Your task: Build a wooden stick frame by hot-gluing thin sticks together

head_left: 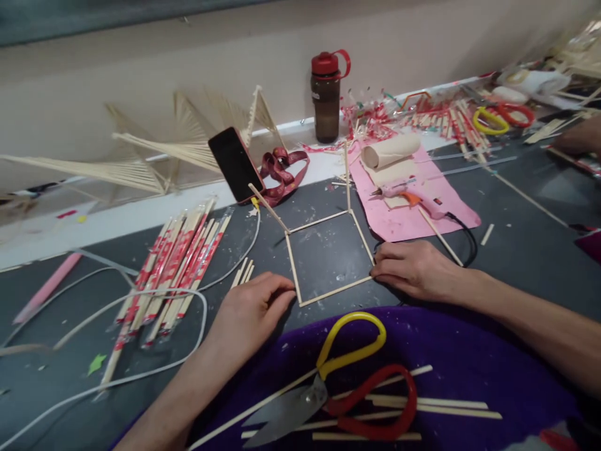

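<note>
A square frame of thin wooden chopsticks lies flat on the dark table, with two sticks rising from its far corners. At the near left corner my left hand has its fingers curled, their tips against the left side stick. My right hand pinches the near right corner, partly hiding it. Just below the frame, open scissors with one yellow and one red handle rest on purple cloth among several loose sticks.
Wrapped chopsticks and a white cable lie left. Behind stand a phone, a bottle and stick structures. A glue gun and cardboard roll sit on a pink sheet. Another person's hand shows far right.
</note>
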Available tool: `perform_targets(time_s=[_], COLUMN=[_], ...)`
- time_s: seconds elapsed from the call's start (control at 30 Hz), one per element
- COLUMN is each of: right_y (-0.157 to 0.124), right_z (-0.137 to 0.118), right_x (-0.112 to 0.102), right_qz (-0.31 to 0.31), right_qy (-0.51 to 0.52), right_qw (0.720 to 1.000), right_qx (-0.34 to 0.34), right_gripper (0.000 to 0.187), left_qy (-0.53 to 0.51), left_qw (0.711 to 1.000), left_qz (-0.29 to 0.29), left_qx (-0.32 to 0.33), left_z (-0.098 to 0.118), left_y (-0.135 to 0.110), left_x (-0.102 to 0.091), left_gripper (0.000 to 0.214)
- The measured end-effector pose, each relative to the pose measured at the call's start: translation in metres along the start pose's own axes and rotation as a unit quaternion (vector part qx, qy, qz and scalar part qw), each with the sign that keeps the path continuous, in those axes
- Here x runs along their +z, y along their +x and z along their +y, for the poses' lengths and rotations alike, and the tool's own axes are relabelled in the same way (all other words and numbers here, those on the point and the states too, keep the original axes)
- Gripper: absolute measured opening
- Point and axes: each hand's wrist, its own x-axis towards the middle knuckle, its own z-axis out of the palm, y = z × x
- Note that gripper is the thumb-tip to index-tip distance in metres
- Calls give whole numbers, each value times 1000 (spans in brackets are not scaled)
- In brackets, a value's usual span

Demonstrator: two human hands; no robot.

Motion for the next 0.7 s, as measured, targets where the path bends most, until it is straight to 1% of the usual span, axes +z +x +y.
perform_targets(time_s=[0.13, 0.23, 0.5, 0.7], right_y=[-1, -1, 1, 2], right_z=[1, 1, 0, -3], right_x=[2, 2, 1, -2], right_qz=[2, 5, 8, 10], right_qy=[-2, -3, -3, -13], right_qw=[1000, 1000, 1000, 1000], right_qx=[-1, -3, 0, -4], right_gripper=[23, 23, 25, 24], left_qy=[-7, -14, -49, -57], left_qw=[999, 998, 996, 995], left_qz=[-45, -64, -65, -57], left_qx=[-23, -15, 44, 57], left_z=[2, 0, -2, -2], left_y=[-2, -4, -2, -1], left_x=[3, 6, 11, 12], left_gripper=[13, 11, 13, 16])
